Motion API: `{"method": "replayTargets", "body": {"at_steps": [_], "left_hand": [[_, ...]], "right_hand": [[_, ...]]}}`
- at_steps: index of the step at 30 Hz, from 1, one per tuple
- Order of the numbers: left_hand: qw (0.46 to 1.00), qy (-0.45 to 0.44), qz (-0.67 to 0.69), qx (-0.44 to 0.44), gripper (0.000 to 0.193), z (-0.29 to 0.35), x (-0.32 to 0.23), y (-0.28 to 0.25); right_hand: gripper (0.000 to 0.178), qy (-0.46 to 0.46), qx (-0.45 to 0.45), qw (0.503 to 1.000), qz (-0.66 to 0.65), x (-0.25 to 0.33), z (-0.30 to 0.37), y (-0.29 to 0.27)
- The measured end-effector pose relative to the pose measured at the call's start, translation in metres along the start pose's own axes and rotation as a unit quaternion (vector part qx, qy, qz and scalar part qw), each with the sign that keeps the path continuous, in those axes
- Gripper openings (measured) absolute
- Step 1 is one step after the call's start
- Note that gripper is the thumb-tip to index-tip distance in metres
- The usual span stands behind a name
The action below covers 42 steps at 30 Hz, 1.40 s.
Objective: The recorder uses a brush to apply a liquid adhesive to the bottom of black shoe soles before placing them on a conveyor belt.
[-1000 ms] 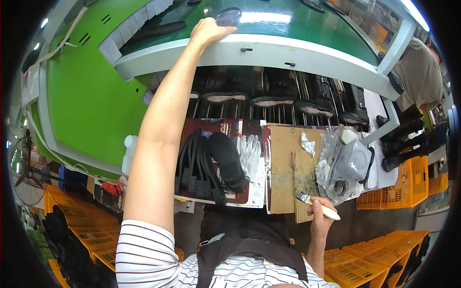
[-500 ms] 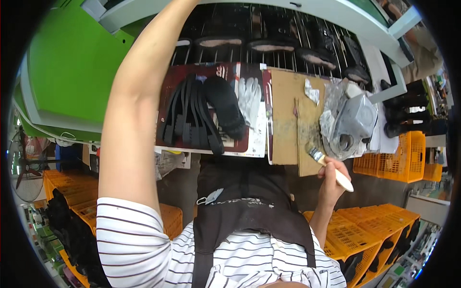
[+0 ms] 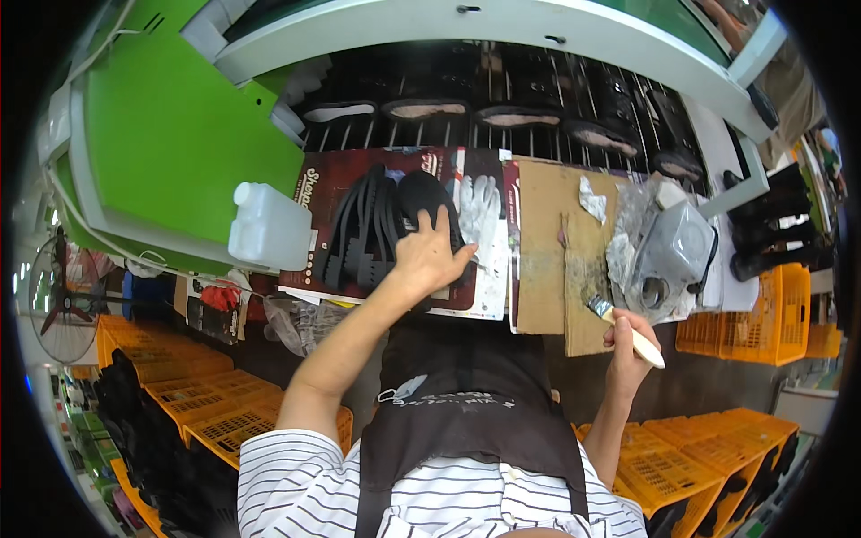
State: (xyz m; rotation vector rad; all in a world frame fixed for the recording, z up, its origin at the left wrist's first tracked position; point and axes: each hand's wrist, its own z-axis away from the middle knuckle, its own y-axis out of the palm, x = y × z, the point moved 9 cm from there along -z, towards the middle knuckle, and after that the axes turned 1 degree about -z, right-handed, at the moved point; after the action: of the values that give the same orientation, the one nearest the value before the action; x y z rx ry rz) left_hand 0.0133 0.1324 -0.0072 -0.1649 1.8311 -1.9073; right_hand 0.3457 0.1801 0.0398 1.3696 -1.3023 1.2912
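Note:
My left hand (image 3: 430, 255) rests with spread fingers on a black shoe sole (image 3: 425, 190) lying flat on a dark red printed board (image 3: 313, 188). Beside it, to the left, several more black soles (image 3: 360, 235) lean together on edge. In my right hand (image 3: 631, 339) is a paintbrush (image 3: 647, 351), gripped by its pale handle, bristles pointing up and left over the cardboard sheet (image 3: 543, 260). Just beyond the brush sits a translucent plastic container (image 3: 677, 244) with crumpled clear plastic around it. A white glove (image 3: 480, 215) lies right of the flat sole.
Black boots (image 3: 426, 82) lie on a rack of bars behind the boards, under a pale metal frame (image 3: 448, 29). At left stand a white jug (image 3: 271, 231) and a green machine panel (image 3: 179, 143). Orange crates (image 3: 744, 314) flank me, and a fan (image 3: 67, 300) is far left.
My left arm has come back from far over the rack, and its hand is now on the flat sole. My right hand keeps hold of the brush in about the same place.

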Motion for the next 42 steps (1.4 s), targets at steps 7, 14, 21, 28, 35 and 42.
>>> {"method": "replayTargets", "body": {"at_steps": [7, 14, 21, 28, 35, 42], "left_hand": [[0.98, -0.082, 0.177, 0.029, 0.064, 0.0, 0.031, -0.003], [0.99, 0.005, 0.114, 0.078, 0.063, -0.008, 0.027, 0.009], [0.919, -0.072, 0.275, 0.274, 0.061, -0.028, 0.041, 0.016], [0.821, -0.136, 0.527, 0.173, 0.024, -0.031, 0.066, -0.01], [0.678, 0.018, 0.733, -0.048, 0.045, 0.007, 0.095, -0.064], [0.581, 0.218, 0.782, -0.055, 0.073, 0.038, 0.013, -0.09]], "right_hand": [[0.014, 0.014, -0.012, 0.999, 0.031, -0.008, -0.005, -0.016], [0.015, 0.043, -0.016, 0.997, 0.054, -0.021, -0.018, -0.028], [0.015, 0.055, 0.004, 0.998, 0.033, -0.028, -0.018, -0.025], [0.015, 0.03, 0.078, 0.996, 0.009, -0.017, -0.019, 0.023], [0.013, -0.051, 0.08, 0.993, 0.073, 0.002, -0.034, 0.01], [0.016, -0.043, -0.043, 0.974, 0.218, 0.009, -0.067, -0.101]]}}
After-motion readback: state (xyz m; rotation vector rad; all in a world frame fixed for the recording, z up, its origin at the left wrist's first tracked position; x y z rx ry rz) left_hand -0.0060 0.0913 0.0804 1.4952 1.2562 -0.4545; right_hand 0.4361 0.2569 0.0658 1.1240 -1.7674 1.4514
